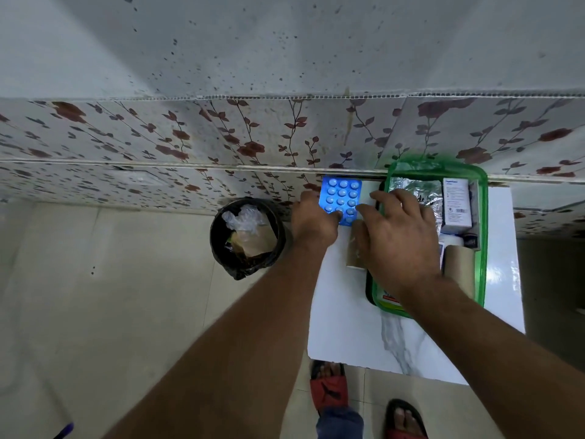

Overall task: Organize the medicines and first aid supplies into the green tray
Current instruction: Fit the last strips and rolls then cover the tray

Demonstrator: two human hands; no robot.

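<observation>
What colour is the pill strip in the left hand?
Bright blue, with pale blue round pills in rows. The pill strip shows best in the head view, held by the left hand.

A blue blister pack [341, 198] lies flat on the white tabletop at the far edge, three columns of round pale tablets facing up, its near corner hidden. Just right of it sits the green tray [482, 236], long side running away from the viewer, already well filled. At its far end, a crinkled silver foil strip [418, 190]; beside that, a white and blue medicine box [456, 201] lying flat (its print is too small to read). Below the box, a white bottle [452, 240] on its side, then a tan cardboard-coloured roll [460, 264]. Another tan piece [354, 251] pokes out at the tray's left rim.
</observation>
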